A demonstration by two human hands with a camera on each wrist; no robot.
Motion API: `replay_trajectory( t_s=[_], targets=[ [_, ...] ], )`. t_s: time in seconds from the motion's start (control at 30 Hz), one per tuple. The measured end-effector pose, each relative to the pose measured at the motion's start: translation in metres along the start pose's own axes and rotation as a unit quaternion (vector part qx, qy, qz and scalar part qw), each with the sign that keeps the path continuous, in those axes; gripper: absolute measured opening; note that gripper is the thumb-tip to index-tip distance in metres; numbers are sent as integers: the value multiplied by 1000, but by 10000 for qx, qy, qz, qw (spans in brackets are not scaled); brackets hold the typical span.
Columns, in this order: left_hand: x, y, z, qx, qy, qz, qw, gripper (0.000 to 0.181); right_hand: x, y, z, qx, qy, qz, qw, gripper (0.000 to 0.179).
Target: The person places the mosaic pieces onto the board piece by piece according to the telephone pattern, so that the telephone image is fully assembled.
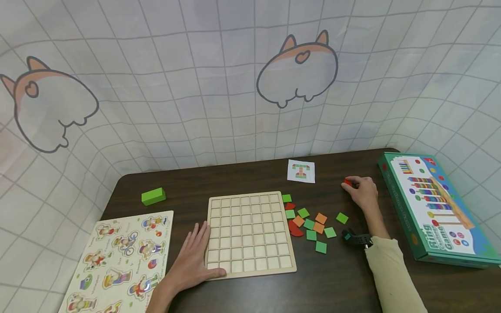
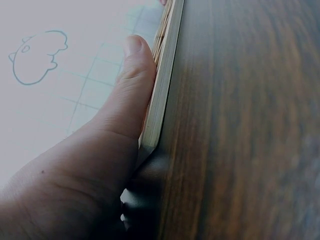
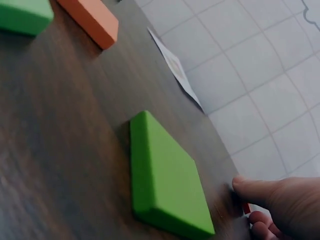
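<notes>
My left hand (image 1: 192, 253) rests along the left side of a wooden grid board (image 1: 250, 234), fingers stretched out and thumb over its near-left corner. The left wrist view shows that thumb (image 2: 132, 75) lying against the board's edge (image 2: 162, 95). At the right, my right hand (image 1: 364, 191) pinches a small red piece (image 1: 347, 182) between thumb and fingers, mostly hidden by them. In the right wrist view, a green square tile (image 3: 172, 180) lies near this hand (image 3: 285, 200). Several green and orange square tiles (image 1: 318, 228) and red curved pieces (image 1: 295, 228) lie between board and right hand.
A printed pattern card (image 1: 301, 171) lies at the back of the dark table (image 1: 328, 278). On the right stands a green game box (image 1: 438, 204). At the left are a picture puzzle board (image 1: 117, 265) and a green block (image 1: 153, 196). A patterned curtain (image 1: 235, 87) hangs behind.
</notes>
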State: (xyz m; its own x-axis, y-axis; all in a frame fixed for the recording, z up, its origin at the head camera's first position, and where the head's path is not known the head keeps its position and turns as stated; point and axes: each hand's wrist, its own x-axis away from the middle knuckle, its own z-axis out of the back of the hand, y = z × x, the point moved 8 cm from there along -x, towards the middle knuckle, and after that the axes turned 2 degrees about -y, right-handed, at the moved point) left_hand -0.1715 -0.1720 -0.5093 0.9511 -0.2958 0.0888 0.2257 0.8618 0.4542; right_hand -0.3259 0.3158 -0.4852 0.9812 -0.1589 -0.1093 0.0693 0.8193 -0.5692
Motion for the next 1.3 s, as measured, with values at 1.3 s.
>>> replay_trajectory(
  t_s=[1.3],
  targets=[
    [-1, 1, -1, -100, 55, -91, 9999, 130, 36, -142, -31, -765, -498, 1980, 9759, 32]
  ],
)
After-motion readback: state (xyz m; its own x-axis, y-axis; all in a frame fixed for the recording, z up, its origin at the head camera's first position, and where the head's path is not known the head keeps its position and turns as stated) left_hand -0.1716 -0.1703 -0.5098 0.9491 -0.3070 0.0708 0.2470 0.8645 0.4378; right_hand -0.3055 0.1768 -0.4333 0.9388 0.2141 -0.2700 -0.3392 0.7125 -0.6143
